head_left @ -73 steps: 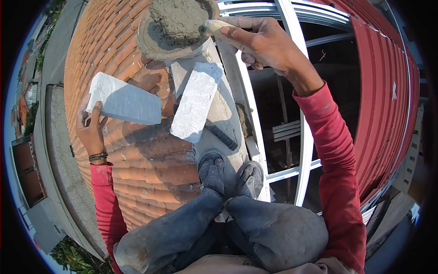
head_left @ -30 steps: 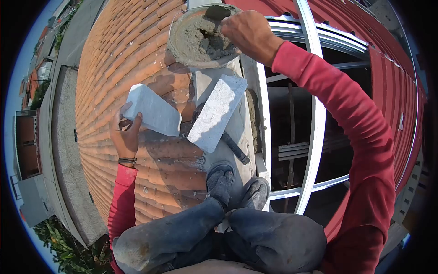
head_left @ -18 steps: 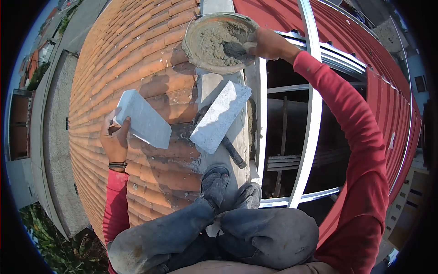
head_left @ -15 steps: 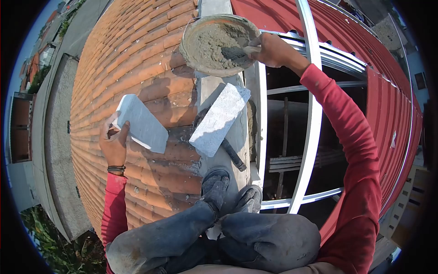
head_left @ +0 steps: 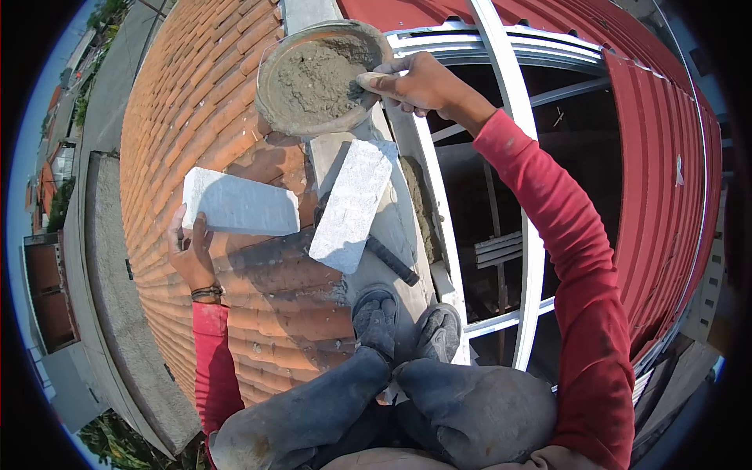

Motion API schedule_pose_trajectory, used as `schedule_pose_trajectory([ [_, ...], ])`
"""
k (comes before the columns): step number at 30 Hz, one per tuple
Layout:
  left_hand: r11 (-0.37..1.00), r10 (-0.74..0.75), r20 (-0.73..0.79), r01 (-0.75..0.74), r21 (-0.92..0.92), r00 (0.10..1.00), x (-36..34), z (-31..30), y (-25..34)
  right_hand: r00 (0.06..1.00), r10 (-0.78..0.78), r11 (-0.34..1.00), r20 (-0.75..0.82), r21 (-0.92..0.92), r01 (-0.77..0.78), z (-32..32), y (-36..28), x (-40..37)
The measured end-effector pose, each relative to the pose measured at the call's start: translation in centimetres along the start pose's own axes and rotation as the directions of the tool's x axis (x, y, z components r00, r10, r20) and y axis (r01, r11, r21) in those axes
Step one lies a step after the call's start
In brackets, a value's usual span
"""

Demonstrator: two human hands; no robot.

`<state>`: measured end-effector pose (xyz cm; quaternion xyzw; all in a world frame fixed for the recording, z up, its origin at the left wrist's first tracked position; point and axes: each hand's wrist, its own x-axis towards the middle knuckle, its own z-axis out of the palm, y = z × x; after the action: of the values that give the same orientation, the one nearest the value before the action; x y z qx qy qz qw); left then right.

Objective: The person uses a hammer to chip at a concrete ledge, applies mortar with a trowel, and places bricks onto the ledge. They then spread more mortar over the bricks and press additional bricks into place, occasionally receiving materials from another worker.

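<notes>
My left hand (head_left: 191,254) grips the near left end of a pale grey block (head_left: 241,204), thumb on its face, holding it above the roof tiles. My right hand (head_left: 419,84) is closed around the handle of what looks like a trowel (head_left: 366,97) at the right rim of a round bucket (head_left: 270,106). Wet grey mortar (head_left: 313,82) fills much of the bucket, and the tool's blade is mostly hidden there. A second pale block (head_left: 354,205) lies slanted on the concrete ledge, over a tool with a black handle (head_left: 393,262).
Orange clay tiles (head_left: 266,313) slope away at left. White metal beams (head_left: 526,235) frame a dark opening (head_left: 486,204) at right, beside a red metal roof (head_left: 666,188). My shoes (head_left: 376,313) rest on the narrow ledge (head_left: 403,294). A street lies far below at left.
The block in my left hand has turned from a downward slant to nearly level. My right hand stays at the bucket's right side. The whole view has shifted as my head moved.
</notes>
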<state>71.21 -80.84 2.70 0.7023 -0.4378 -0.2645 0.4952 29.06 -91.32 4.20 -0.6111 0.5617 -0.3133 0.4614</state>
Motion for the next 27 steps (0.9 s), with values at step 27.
schedule_pose_trajectory([
  [27,0.996,0.037,0.095,-0.045,0.077,0.995,0.6,-1.4,-4.7,0.959,0.008,0.883,-0.282,-0.448,-0.139,0.5,9.2,-11.6],
])
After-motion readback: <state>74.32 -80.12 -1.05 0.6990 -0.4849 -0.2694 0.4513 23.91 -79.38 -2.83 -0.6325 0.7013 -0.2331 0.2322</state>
